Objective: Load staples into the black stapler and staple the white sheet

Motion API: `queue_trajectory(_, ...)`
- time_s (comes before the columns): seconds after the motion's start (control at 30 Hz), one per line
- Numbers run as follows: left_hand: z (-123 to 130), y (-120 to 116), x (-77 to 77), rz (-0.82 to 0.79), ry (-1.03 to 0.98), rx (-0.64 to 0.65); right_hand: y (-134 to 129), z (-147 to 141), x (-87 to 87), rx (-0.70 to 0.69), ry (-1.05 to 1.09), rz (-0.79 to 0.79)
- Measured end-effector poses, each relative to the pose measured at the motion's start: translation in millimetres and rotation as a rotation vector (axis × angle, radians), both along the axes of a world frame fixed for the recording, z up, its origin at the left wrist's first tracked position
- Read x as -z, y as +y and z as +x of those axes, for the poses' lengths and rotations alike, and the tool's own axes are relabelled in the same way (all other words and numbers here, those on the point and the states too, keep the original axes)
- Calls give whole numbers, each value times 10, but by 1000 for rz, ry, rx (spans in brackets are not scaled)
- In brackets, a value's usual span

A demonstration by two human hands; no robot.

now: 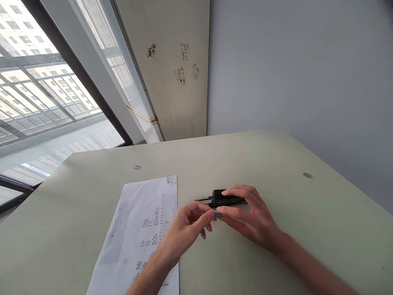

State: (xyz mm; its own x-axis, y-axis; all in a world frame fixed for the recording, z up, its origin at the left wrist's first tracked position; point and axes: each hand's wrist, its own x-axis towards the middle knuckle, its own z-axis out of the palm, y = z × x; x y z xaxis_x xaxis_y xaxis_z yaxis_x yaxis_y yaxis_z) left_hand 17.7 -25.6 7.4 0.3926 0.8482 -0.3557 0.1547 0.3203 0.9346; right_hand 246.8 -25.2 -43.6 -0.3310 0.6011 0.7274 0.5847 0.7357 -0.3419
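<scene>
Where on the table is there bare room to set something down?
Bare tabletop lies left of the printed sheet, and between the right hand and the lone gray strip farther right. Mid-table is crowded: the left hand, black stapler and pinched staple strip bunch with it near the sheet's right edge.

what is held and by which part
A grey strip: the left hand pinches its left end, the right hand touches its right end. Any grip on the stapler is unclear.

Tiny black print [150,221] is seen on the paper [135,205], mostly along its right side, but no words or numbers can be read.
</scene>
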Motion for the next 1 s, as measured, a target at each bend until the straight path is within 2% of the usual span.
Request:
queue_trajectory(0.07,-3,-20,12,7,9,4,1,-7,-6,-5,10,12)
queue_trajectory(0.13,-20,-45,35,118,82,-9,2,-19,-9,-15,23,11)
queue_trajectory(0.3,-133,-76,130,736,378,45,1,-46,11,-35,49,-29)
queue_trajectory(0.37,-176,-70,163,906,443,65,-4,-51,24,-42,38,-49)
queue_trajectory(0.43,-201,-64,187,1008,487,76,-10,-54,36,-50,30,-71)
queue_trajectory(0.67,-227,-24,184,1149,588,92,4,-35,50,-55,28,-130)
queue_trajectory(0.87,-353,170,127,1209,885,144,51,-18,83,50,135,-197)
queue_trajectory(1.0,-354,246,126,1205,1017,190,62,-29,97,52,135,-213)
